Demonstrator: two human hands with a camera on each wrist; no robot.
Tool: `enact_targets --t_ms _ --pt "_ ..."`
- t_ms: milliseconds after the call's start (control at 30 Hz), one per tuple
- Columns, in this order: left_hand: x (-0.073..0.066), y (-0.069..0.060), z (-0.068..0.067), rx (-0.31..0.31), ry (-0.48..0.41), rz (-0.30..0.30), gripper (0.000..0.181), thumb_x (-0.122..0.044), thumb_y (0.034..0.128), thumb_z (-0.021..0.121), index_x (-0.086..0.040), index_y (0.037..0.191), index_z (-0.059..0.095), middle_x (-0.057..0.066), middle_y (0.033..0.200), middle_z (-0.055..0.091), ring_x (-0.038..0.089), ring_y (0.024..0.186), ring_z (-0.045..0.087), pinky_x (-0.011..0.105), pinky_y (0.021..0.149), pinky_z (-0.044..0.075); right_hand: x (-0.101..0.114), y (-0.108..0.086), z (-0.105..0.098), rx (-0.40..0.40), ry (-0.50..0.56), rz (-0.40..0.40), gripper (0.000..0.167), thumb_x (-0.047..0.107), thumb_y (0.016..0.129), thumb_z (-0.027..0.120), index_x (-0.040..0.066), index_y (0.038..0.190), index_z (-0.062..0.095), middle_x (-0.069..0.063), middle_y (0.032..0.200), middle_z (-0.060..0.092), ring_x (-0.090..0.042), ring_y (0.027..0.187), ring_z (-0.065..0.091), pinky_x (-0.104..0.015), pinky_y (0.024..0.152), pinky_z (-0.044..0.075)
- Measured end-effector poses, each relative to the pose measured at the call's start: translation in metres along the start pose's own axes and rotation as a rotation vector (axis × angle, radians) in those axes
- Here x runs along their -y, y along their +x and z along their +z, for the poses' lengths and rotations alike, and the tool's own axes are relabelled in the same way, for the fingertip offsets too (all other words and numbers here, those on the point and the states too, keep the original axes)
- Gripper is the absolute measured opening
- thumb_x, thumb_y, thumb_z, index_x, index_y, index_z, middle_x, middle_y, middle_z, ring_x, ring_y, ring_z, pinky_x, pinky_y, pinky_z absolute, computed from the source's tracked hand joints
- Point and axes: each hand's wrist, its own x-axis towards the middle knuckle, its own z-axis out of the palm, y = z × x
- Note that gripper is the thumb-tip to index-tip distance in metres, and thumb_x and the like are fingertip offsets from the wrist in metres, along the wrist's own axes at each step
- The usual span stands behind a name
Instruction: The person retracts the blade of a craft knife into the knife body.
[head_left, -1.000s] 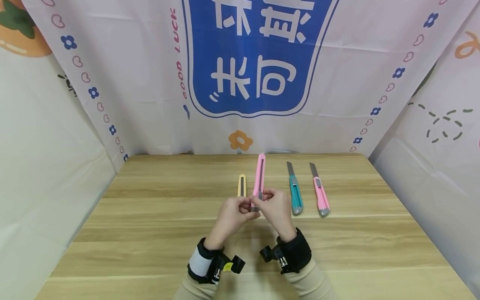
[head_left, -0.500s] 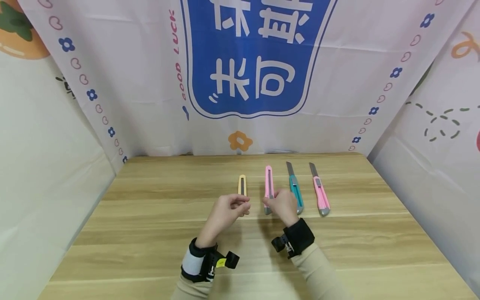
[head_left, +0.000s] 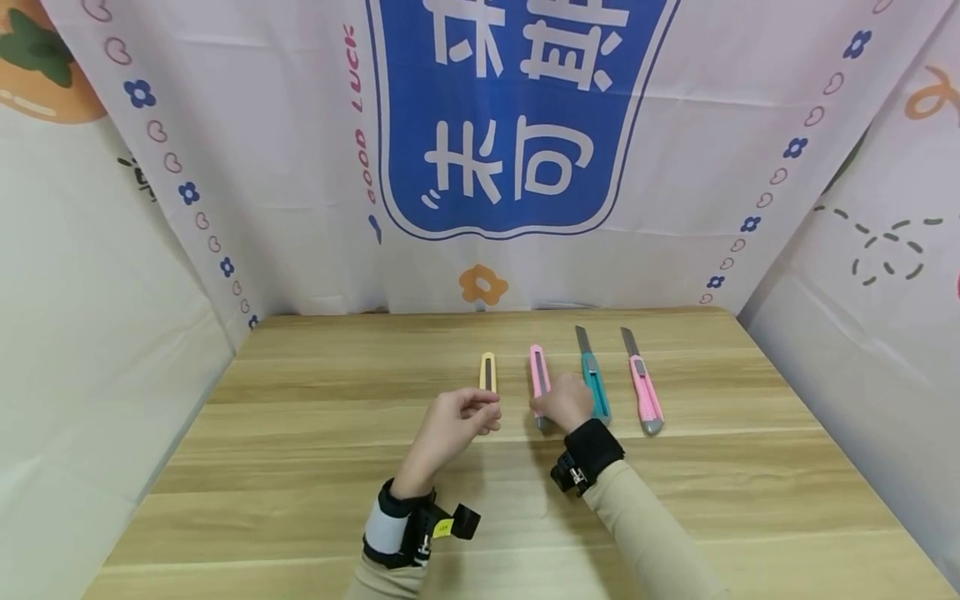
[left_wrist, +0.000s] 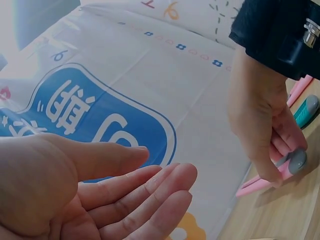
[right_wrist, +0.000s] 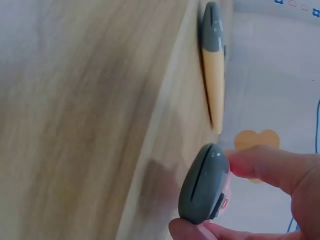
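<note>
While the right hand [head_left: 566, 402] bends over the light wood-grain surface [head_left: 300, 467], its grip is closed to a pinch, thumb and fingers on either side of a slim pink plastic cutter knife [head_left: 537, 371] with a rounded grey end. That knife points to the far side, grey end near; whether its far tip touches the surface cannot be told. The left hand [head_left: 457, 417] is to its left, grip parted, fingers loosely bent and holding nothing. Near those fingers a pale yellow plastic cutter knife [head_left: 487, 367] lies on the surface, partly hidden by the left hand in the head view. Right of the held knife lies a teal plastic cutter knife [head_left: 591, 373], partly behind the right hand; further right lies a pink cutter knife with a grey slider [head_left: 643, 385]. Both have steel blades out, pointing far.
</note>
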Motion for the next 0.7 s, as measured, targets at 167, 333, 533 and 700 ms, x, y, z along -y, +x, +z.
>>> enact_targets --t_ms 167,333,533,700 --pt "-0.001 -0.002 -0.002 -0.002 -0.021 -0.002 0.022 -0.006 0.0944 0.058 0.005 0.112 0.065 0.021 0.097 0.072 0.025 0.082 0.072 0.034 0.074 0.062 0.003 0.006 0.005 0.011 -0.030 0.025 0.029 0.027 0.073 0.079 0.006 0.067 0.061 -0.002 0.063 0.053 -0.015 0.055 0.052 -0.021 0.042 0.035" --pt "-0.002 -0.001 -0.001 0.008 -0.032 0.006 0.022 -0.007 0.0947 0.058 0.005 0.112 0.065 0.024 0.096 0.071 0.029 0.084 0.072 0.032 0.073 0.062 0.001 0.010 0.009 0.005 -0.057 0.040 0.030 0.026 0.072 0.078 0.008 0.063 0.055 -0.003 0.063 0.051 -0.016 0.057 0.051 -0.022 0.043 0.035" --pt "-0.004 -0.002 -0.001 0.015 -0.040 0.001 0.021 -0.006 0.0955 0.056 0.006 0.110 0.065 0.022 0.095 0.071 0.028 0.084 0.072 0.033 0.073 0.062 0.000 0.012 0.011 -0.007 -0.054 0.043 0.032 0.026 0.070 0.080 0.009 0.062 0.054 -0.003 0.064 0.051 -0.016 0.057 0.050 -0.023 0.043 0.034" --pt "-0.004 -0.002 -0.003 0.006 -0.071 -0.012 0.022 -0.008 0.0963 0.056 0.006 0.110 0.065 0.023 0.095 0.070 0.030 0.085 0.072 0.029 0.072 0.062 0.001 0.013 0.014 -0.019 -0.053 0.035 0.035 0.028 0.069 0.082 0.009 0.063 0.055 -0.003 0.064 0.050 -0.016 0.057 0.051 -0.024 0.042 0.035"
